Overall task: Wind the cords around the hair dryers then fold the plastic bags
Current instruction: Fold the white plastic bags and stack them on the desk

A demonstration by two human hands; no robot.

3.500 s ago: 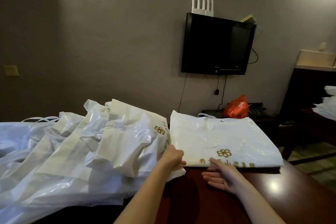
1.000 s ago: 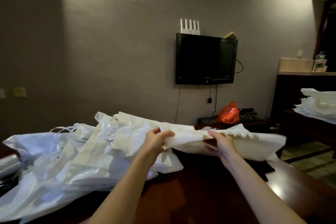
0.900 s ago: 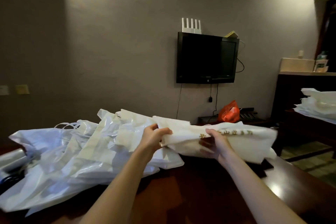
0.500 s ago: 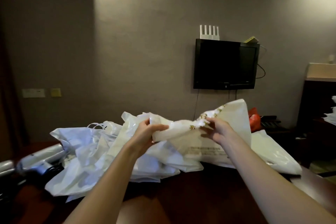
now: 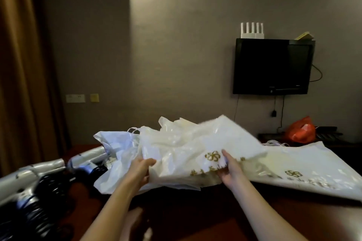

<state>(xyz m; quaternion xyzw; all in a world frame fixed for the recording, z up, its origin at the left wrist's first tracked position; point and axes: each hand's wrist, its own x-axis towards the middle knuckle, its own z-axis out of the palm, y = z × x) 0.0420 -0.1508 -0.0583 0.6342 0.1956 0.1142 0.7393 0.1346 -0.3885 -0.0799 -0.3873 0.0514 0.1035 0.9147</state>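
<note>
Hair dryers point(image 5: 37, 178) are seen at far left on the dark table point(image 5: 195, 211). The left hand point(image 5: 140, 170) is stretched forward, fingers curled onto a white plastic bag point(image 5: 188, 152); the right hand point(image 5: 230, 170) pinches its printed edge, raised over the pile.

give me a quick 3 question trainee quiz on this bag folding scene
1. True or false: both hands grip the same white bag.
2. What lies at the table's left end? A) towels B) hair dryers C) books
3. What colour is the logo printed on the bags?

Key
1. True: left hand and right hand hold the white bag.
2. B: hair dryers on the table.
3. Gold logo.
</note>
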